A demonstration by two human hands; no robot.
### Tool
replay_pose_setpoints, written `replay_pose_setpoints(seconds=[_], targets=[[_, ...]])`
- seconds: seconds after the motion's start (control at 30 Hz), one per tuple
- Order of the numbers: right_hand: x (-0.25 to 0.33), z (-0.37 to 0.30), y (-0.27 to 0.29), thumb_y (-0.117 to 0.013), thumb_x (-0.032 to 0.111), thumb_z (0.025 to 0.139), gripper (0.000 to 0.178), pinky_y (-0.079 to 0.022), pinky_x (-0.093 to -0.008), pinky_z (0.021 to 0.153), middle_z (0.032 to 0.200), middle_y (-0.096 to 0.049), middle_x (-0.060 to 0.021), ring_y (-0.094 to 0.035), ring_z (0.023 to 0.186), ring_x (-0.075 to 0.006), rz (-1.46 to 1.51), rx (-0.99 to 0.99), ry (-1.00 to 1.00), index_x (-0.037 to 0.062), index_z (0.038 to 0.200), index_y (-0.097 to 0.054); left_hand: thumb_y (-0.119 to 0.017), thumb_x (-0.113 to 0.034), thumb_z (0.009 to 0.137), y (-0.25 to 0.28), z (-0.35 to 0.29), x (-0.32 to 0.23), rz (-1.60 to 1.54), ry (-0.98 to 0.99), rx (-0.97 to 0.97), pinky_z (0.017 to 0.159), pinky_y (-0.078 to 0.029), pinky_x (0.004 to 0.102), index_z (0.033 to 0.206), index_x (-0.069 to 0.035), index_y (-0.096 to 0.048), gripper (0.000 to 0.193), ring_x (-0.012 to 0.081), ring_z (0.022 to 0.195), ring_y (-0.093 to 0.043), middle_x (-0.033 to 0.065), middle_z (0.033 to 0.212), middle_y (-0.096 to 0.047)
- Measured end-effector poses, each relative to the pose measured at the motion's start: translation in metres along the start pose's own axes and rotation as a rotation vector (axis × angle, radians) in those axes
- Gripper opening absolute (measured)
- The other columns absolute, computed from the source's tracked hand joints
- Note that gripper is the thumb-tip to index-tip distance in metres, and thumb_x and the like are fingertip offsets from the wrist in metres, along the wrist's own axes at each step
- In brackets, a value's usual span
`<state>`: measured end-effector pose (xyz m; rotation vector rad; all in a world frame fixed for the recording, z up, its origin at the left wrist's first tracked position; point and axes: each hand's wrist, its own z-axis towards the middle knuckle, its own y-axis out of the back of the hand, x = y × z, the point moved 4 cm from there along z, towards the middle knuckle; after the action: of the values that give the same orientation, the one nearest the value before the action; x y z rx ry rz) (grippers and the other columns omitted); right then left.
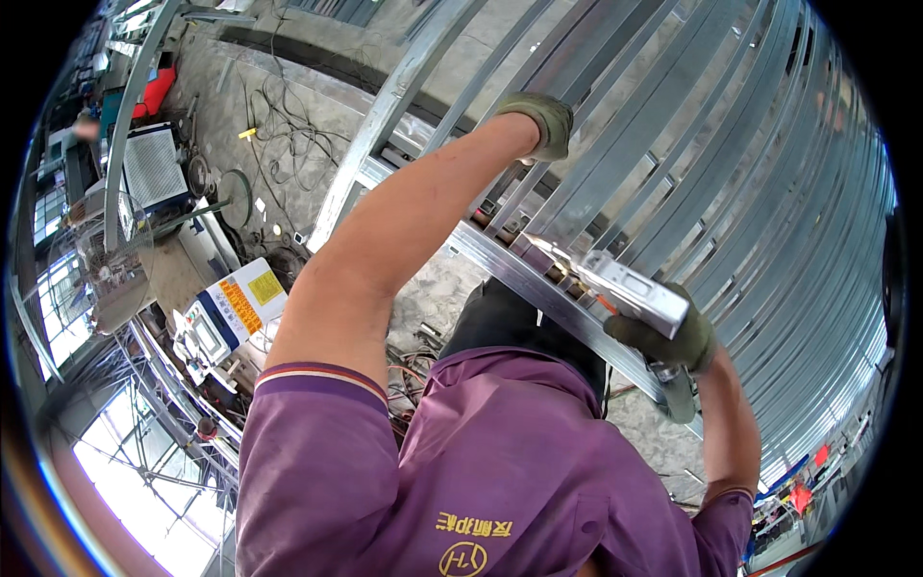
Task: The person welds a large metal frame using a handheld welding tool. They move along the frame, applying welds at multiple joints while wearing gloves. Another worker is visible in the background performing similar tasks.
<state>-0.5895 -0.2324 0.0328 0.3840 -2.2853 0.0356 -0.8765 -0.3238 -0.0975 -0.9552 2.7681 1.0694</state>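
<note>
Dark cables (pixel 288 121) on grey floor (pixel 322 35)

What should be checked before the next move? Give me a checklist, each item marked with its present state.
1. Both hands gloved: ok; left hand and right hand wear dark green gloves.
2. Tool held: ok; it is in the right hand, nose toward the rail.
3. Tool's nose touching metal: cannot tell; the contact is too small to judge.
4. Left hand's grip on the bars: cannot tell; its fingers are mostly hidden.
5. Forearms covered: not ok; both are bare.
6. Cables tidy: not ok; they lie tangled on the floor.
</note>
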Motion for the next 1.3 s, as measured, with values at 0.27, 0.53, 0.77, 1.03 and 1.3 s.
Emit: replay_pose_setpoints(seconds=[0.27, 0.53, 0.77, 1.03, 1.3], targets=[[-0.013, 0.070, -0.018, -0.095, 0.034, 0.091, 0.064, -0.059, -0.0350, 0.097, 0.122, -0.081, -0.0086, -0.071, 0.107, -0.0168, 0.108, 0.098, 0.011, 0.0059, 0.144, -0.072, -0.071, -0.034, 0.094, -0.001, 0.005, 0.000, 0.001, -0.008, -0.034, 0.084, -0.061, 0.0461, 0.093, -0.006, -0.087, 0.032, 0.0296, 0.088, -0.080, 0.0120, 0.087, -0.083], [-0.025, 0.077, -0.024, -0.094, 0.043, 0.091, 0.066, -0.060, -0.0358, 0.098, 0.121, -0.083, -0.0115, -0.076, 0.106, -0.0183, 0.065, 0.115, -0.016, 0.0076, 0.142, -0.073, -0.069, -0.033, 0.094, 0.004, 0.002, -0.003, 0.019, -0.045, -0.029, 0.083, -0.061, 0.0461, 0.092, -0.006, -0.086, 0.032, 0.0280, 0.087, -0.080, 0.0100, 0.085, -0.083], [-0.031, 0.081, -0.026, -0.095, 0.046, 0.088, 0.069, -0.061, -0.0362, 0.096, 0.118, -0.084, -0.0114, -0.077, 0.105, -0.0182, 0.081, 0.119, -0.011, 0.0087, 0.142, -0.074, -0.067, -0.032, 0.096, 0.003, 0.004, -0.003, 0.020, -0.022, -0.005, 0.084, -0.061, 0.0447, 0.096, -0.007, -0.086, 0.032, 0.0263, 0.087, -0.080, 0.0095, 0.085, -0.083], [-0.027, 0.082, -0.026, -0.095, 0.047, 0.088, 0.068, -0.063, -0.0373, 0.092, 0.114, -0.084, -0.0124, -0.079, 0.101, -0.0199, 0.055, 0.133, -0.004, 0.0091, 0.141, -0.075, -0.066, -0.034, 0.099, 0.002, 0.007, -0.002, 0.004, -0.030, -0.044, 0.086, -0.062, 0.0444, 0.102, -0.006, -0.086, 0.034, 0.0256, 0.088, -0.081, 0.0077, 0.087, -0.084], [-0.030, 0.083, -0.026, -0.094, 0.049, 0.088, 0.068, -0.064, -0.0378, 0.087, 0.113, -0.084, -0.0130, -0.080, 0.097, -0.0206, 0.008, 0.150, -0.019, 0.0105, 0.141, -0.075, -0.067, -0.033, 0.100, 0.007, 0.001, -0.003, 0.002, -0.027, -0.037, 0.087, -0.063, 0.0428, 0.113, -0.005, -0.085, 0.035, 0.0242, 0.090, -0.082, 0.0069, 0.091, -0.085]])
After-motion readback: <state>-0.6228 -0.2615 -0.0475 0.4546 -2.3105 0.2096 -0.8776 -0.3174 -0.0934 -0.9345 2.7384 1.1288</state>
